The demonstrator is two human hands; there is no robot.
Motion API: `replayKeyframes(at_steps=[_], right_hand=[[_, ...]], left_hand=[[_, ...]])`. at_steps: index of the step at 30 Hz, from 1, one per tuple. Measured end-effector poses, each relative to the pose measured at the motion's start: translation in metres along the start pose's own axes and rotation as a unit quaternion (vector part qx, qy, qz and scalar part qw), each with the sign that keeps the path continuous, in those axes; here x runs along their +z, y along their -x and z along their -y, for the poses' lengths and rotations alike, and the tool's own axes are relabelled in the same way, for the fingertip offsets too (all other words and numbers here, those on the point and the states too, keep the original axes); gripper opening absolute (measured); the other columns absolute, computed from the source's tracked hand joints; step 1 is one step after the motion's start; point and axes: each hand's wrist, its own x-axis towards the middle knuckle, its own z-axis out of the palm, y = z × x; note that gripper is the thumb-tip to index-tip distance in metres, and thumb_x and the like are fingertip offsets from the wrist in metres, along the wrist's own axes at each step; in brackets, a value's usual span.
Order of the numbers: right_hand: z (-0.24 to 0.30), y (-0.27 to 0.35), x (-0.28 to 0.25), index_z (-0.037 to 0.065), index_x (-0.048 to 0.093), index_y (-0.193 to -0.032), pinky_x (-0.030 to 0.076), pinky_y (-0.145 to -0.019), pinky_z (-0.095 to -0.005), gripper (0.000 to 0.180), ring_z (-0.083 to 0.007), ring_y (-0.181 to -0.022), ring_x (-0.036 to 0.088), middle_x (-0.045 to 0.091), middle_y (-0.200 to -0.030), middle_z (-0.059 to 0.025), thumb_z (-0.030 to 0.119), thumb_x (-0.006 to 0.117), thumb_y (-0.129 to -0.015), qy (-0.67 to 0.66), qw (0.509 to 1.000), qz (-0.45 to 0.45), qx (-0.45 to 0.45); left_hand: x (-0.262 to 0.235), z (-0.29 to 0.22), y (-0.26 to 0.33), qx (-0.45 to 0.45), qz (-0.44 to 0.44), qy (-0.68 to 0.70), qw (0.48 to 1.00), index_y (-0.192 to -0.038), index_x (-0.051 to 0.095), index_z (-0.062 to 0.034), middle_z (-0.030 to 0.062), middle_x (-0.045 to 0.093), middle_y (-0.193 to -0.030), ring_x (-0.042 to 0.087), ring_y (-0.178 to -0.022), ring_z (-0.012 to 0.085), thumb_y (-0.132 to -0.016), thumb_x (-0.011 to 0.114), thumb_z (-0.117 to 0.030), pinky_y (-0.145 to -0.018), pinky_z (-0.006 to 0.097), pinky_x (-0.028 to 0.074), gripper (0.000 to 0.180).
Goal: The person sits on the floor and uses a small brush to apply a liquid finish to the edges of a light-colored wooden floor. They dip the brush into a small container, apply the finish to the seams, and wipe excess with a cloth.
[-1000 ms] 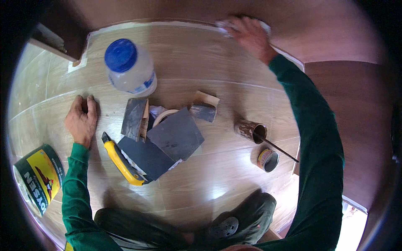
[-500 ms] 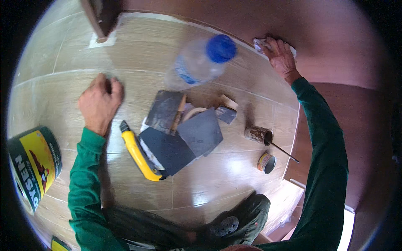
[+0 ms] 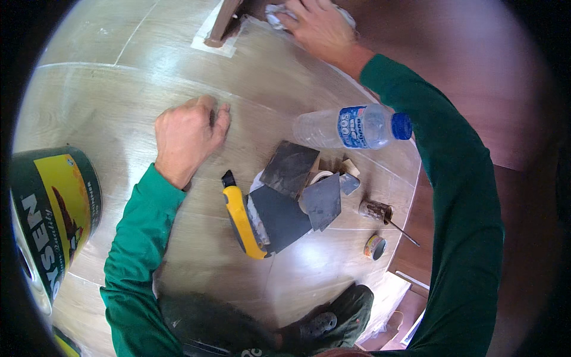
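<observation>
My right hand [image 3: 324,33] reaches to the top of the view and presses a crumpled white cloth [image 3: 279,16] to the brown wooden panel [image 3: 410,59], low down near the floor. My left hand [image 3: 189,138] leans on the floor with its fingers curled in and nothing seen in it. To its right lie several dark sandpaper sheets [image 3: 279,214] around a roll of tape, mostly covered. Beside them is a yellow utility knife [image 3: 242,223]. A clear plastic bottle [image 3: 360,127] with a blue cap stands between the sheets and my right arm.
A large green and yellow can [image 3: 65,202] stands at the left. At the right are a stained tin [image 3: 375,209] with a thin stick in it and a small open can [image 3: 375,247]. A brown wooden post [image 3: 225,24] meets the floor inside white masking tape [image 3: 205,38].
My right hand has slid the cloth left along the panel's base toward the post. My view has swung left, so the bottle and floor items appear shifted. My left hand stays curled on the floor.
</observation>
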Motion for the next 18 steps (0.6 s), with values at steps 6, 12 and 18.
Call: replayKeyframes(at_steps=[6, 12, 18], right_hand=[[-0.024, 0.165, -0.024, 0.009, 0.068, -0.117, 0.045, -0.090, -0.0419, 0.035, -0.0272, -0.108, 0.054, 0.058, -0.121, -0.0098, 0.022, 0.059, -0.086, 0.050, 0.980, 0.194, 0.018], [-0.024, 0.070, -0.035, 0.007, 0.069, -0.113, 0.045, -0.087, -0.0376, 0.033, -0.0252, -0.106, 0.055, 0.059, -0.115, -0.0100, 0.021, 0.060, -0.084, 0.066, 0.991, 0.094, -0.061], [0.004, -0.029, -0.013, 0.002, 0.071, -0.099, 0.039, -0.082, -0.0383, 0.027, -0.0261, -0.097, 0.053, 0.057, -0.101, -0.0107, 0.021, 0.055, -0.090, 0.054, 0.995, 0.067, -0.042]], left_hand=[[0.004, 0.001, 0.003, 0.002, 0.009, 0.000, 1.000, -0.073, 0.060, -0.0065, 0.0159, 0.064, -0.067, 0.065, -0.060, 0.0379, -0.093, 0.066, -0.036, -0.057, 0.048, 0.051, 0.036], [0.002, 0.003, 0.005, 0.003, 0.017, 0.009, 1.000, -0.078, 0.061, -0.0059, 0.0161, 0.065, -0.069, 0.065, -0.060, 0.0375, -0.093, 0.065, -0.035, -0.058, 0.048, 0.052, 0.033], [0.003, 0.006, 0.009, 0.025, 0.005, 0.004, 1.000, -0.079, 0.060, -0.0054, 0.0163, 0.064, -0.070, 0.063, -0.059, 0.0386, -0.093, 0.066, -0.034, -0.058, 0.049, 0.051, 0.032]])
